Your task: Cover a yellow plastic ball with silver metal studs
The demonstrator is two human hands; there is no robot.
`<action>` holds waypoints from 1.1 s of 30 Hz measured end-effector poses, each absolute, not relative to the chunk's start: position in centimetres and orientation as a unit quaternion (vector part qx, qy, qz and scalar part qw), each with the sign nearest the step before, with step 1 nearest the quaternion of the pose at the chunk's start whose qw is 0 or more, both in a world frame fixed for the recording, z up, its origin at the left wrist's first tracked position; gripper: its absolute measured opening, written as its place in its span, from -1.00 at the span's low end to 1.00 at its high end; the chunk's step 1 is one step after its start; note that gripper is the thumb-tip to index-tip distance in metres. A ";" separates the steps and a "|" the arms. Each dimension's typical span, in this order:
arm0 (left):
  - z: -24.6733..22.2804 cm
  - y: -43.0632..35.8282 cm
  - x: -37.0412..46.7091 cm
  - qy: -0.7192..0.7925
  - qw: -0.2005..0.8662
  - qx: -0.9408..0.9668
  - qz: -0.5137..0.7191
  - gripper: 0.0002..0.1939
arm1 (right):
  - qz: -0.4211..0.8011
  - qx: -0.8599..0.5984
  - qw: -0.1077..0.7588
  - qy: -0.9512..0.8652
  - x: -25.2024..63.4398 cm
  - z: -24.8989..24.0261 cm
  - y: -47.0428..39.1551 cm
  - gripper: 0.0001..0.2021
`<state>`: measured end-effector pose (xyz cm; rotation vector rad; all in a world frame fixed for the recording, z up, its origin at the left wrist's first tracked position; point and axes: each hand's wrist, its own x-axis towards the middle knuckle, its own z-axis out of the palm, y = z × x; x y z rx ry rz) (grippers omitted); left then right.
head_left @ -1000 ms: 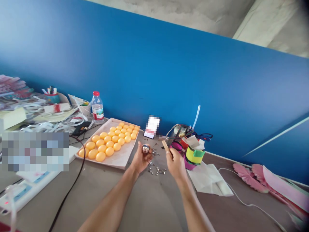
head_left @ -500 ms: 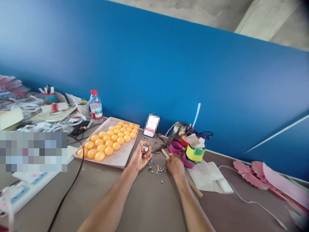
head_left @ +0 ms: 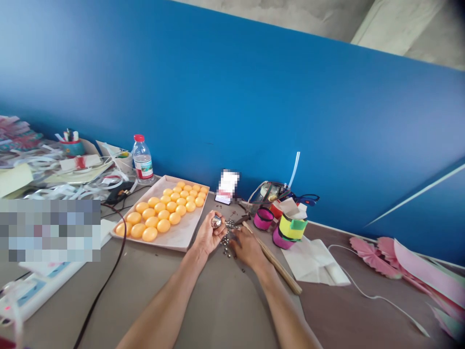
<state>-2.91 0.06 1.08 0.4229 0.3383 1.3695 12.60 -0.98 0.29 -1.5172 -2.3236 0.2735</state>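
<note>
My left hand (head_left: 208, 238) is closed around a shiny silver ball (head_left: 216, 221), held just above the table beside the tray. Small shiny metal studs or beads (head_left: 227, 249) lie scattered between my hands; their exact kind is too small to tell. Over their right side, my right hand (head_left: 246, 246) reaches down with fingers apart, and its fingertips are partly hidden. Along the outer side of that hand lies a hammer (head_left: 278, 264), its wooden handle pointing toward me and its dark head (head_left: 242, 220) at the far end. The right hand does not grip it.
Left of my hands is a shallow tray (head_left: 183, 232) of orange balls (head_left: 163, 225). A bottle (head_left: 143, 160), phone (head_left: 227, 186), purple ring (head_left: 263, 219) and yellow-purple container (head_left: 290, 230) stand behind. White paper (head_left: 316, 264) lies right; a black cable (head_left: 105, 286) and power strip (head_left: 34, 291) left.
My right hand has let go of the hammer handle and moved left to the small metal pieces. The hammer now lies on the table. My left hand still holds the silver ball.
</note>
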 end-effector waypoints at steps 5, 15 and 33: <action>0.9 0.2 -2.8 0.187 0.725 0.190 0.635 -0.80 | 0.079 -0.522 0.147 -0.837 11.8 -0.1 -1.4 -0.78; 0.6 0.3 -2.4 0.232 0.712 0.199 0.632 -0.75 | 0.142 -0.514 0.257 -0.806 11.6 -1.5 -0.7 -0.80; 0.3 -0.1 -1.3 0.228 0.740 0.231 0.590 -0.65 | 0.613 -0.390 0.510 -0.461 11.1 1.0 -1.0 -0.78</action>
